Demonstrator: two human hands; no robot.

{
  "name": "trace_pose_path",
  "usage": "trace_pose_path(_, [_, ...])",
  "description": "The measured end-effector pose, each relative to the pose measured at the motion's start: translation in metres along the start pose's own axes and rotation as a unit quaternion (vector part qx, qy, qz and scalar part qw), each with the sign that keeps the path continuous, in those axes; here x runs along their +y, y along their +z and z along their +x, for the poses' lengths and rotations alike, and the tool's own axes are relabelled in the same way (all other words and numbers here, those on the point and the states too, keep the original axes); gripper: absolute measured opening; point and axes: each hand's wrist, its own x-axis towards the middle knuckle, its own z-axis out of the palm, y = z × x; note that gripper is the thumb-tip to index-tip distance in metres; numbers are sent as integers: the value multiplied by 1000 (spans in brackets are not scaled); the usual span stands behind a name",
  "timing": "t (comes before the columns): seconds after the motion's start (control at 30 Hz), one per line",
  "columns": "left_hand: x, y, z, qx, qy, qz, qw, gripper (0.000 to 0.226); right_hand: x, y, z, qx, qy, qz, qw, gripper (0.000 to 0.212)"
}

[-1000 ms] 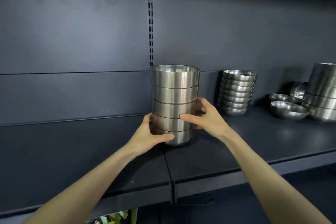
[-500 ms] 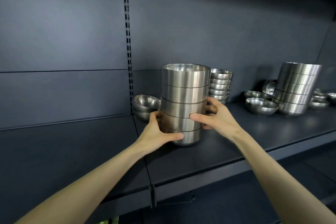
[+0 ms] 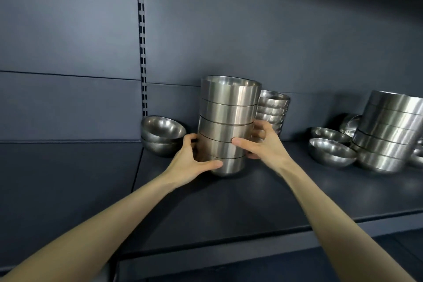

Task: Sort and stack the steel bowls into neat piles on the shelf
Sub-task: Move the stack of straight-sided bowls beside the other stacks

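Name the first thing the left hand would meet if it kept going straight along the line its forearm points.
The tall stack of steel bowls: the left hand grips its lower part, so nothing lies between. Beyond it stands the pile of smaller bowls, though depth there is unclear.

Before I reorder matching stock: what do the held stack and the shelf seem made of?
Stack: apparently stainless steel, brushed satin finish; streaked vertical highlights, silver-grey tone. Shelf: probably painted metal, matte dark blue-grey; only faint diffuse sheen, material uncertain.

Shop, slotted shelving [image 3: 142, 52], stacked steel bowls [image 3: 229, 126]
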Motion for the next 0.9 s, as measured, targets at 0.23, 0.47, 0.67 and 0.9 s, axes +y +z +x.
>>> trace_pose_path(0.23, [1,8,7,87,-13,57,995,102,12,1,28,-23,-34,-17,999,116])
trace_pose_path(0.47, [0,13,17,130,-32,61,989,88,15,5,39,0,-50,-58,997,91])
trace_pose_path(0.67, [0,9,20,133,-42,87,986,84,10,5,42,8,-43,-119,992,98])
trace_pose_path(0.9, [6,4,19,99,-59,156,981,85,1,4,34,13,-46,-172,984,100])
